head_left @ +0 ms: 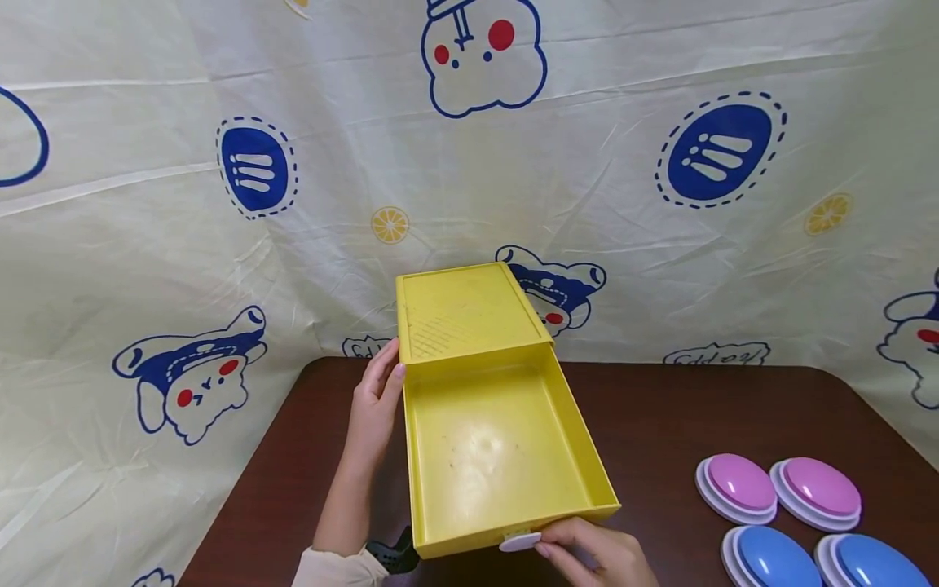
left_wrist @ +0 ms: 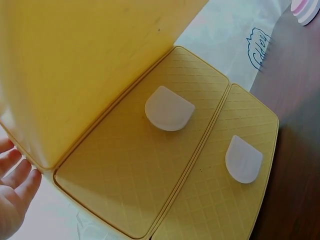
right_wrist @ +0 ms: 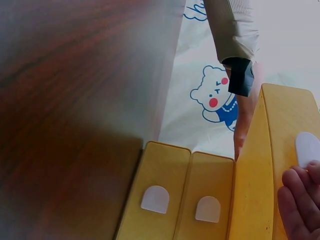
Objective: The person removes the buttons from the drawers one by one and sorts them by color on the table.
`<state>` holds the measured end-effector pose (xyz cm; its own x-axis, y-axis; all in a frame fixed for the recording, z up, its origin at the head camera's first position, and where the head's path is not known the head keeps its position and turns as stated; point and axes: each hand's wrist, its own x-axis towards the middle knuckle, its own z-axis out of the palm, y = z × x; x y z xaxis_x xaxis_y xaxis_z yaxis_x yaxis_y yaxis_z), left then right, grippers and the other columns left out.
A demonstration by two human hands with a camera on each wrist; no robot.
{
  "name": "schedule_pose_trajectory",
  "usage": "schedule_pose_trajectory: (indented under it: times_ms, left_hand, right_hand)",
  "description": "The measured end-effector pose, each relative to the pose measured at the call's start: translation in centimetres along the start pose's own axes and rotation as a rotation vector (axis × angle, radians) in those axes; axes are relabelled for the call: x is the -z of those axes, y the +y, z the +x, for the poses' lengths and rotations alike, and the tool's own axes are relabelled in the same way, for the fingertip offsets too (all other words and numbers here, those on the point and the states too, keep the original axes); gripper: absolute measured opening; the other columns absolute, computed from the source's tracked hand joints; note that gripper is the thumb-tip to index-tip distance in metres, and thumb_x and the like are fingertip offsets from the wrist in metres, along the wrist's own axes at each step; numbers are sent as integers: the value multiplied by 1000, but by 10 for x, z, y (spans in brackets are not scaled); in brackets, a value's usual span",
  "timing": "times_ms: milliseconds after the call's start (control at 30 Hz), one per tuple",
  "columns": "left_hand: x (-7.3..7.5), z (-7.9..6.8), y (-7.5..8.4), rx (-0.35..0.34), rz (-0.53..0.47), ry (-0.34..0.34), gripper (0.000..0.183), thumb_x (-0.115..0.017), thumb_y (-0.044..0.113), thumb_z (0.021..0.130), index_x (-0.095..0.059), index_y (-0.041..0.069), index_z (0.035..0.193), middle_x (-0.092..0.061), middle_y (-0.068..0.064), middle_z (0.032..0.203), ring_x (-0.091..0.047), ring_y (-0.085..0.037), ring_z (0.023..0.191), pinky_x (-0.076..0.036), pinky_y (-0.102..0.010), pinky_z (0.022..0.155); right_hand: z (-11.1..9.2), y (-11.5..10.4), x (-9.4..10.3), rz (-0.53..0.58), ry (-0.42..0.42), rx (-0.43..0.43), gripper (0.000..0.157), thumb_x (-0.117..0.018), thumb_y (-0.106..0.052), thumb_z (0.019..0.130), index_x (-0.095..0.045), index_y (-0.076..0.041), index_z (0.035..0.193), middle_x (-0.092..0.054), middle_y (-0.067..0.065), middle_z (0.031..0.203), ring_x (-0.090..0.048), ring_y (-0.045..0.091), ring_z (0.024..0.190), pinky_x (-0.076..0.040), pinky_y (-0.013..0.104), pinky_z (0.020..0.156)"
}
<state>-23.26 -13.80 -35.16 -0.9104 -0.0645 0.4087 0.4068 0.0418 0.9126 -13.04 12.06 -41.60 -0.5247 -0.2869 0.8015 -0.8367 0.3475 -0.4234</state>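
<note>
A yellow drawer cabinet (head_left: 469, 310) stands on the dark table, its top drawer (head_left: 491, 456) pulled far out so the drawer's bare floor shows. My right hand (head_left: 601, 554) pinches the white handle (head_left: 519, 541) on that drawer's front between thumb and fingers. At the cabinet's left side, my left hand (head_left: 377, 408) rests with its fingers lightly bent against the upper edge. Under the pulled-out drawer, the left wrist view shows two lower drawer fronts (left_wrist: 115, 175), closed, with white rounded handles (left_wrist: 169, 109). The right wrist view also has my right fingers (right_wrist: 295, 200) at the handle.
To the right on the brown table (head_left: 645, 424) lie two pink push lights (head_left: 742, 481) and two blue push lights (head_left: 778, 558) on white bases. Behind the table hangs a pale cloth (head_left: 330, 187) printed with cartoon figures. A dark band sits on the left wrist.
</note>
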Motion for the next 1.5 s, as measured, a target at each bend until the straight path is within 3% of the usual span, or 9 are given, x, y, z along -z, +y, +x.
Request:
schedule_pose_trajectory:
  times_ms: [100,267,500,733,933,1167,1233,1500]
  left_hand:
    - [0,0,0,-2,3,2,43,-46,6,94,-36,-5,134,-32,-14,139,-30,-18,126,-32,-19,97]
    - [1,0,-1,-1,2,-6,42,-44,7,95,-35,-4,135,-32,-13,139,-30,-17,126,-32,-19,97]
    - [1,-1,1,20,15,-10,43,-44,9,95,-34,-3,135,-31,-11,140,-30,-17,126,-32,-25,98]
    - [2,1,-4,22,-2,-19,43,-43,11,96,-34,-2,136,-31,-10,140,-30,-18,126,-32,-28,99]
    - [5,4,-20,-3,-17,-15,43,-46,17,95,-38,5,136,-34,-3,139,-32,-13,125,-32,-25,98]
    - [5,5,-24,-10,-1,-8,44,-46,19,95,-39,6,136,-34,-3,139,-31,-13,126,-31,-29,100]
    - [5,5,-23,0,-2,-6,44,-46,19,95,-39,6,136,-34,-3,139,-30,-13,126,-30,-29,100]
    - [0,-2,5,39,22,8,42,-43,11,96,-36,-3,135,-33,-10,140,-27,-16,128,-26,-32,103]
  right_hand:
    - [5,-3,2,23,-18,-49,7,-68,-18,80,-62,-18,81,-62,-12,73,-52,-7,62,-41,9,51]
    - [11,-4,2,82,-38,-96,28,-74,4,67,-62,-15,83,-63,-8,72,-53,-3,63,-43,11,53]
    - [24,7,2,86,-37,-13,20,-73,2,70,-62,-9,82,-63,-1,72,-58,4,65,-46,11,56]
    - [38,9,-1,75,-51,-137,28,-72,8,67,-63,-13,82,-65,-4,73,-58,4,65,-47,13,56]
    - [51,15,-3,84,-75,-192,21,-71,2,72,-63,-14,82,-66,-3,74,-59,5,66,-50,16,59]
    - [68,24,-5,88,-119,-282,11,-69,-5,76,-63,-12,80,-66,-1,74,-59,6,66,-52,23,61]
    - [72,28,-7,80,-129,-302,9,-69,-7,77,-63,-12,80,-66,-1,74,-58,5,66,-52,23,61]
    - [91,46,-14,44,-138,-321,11,-70,-5,76,-63,-12,81,-63,-8,74,-56,5,65,-52,23,61]
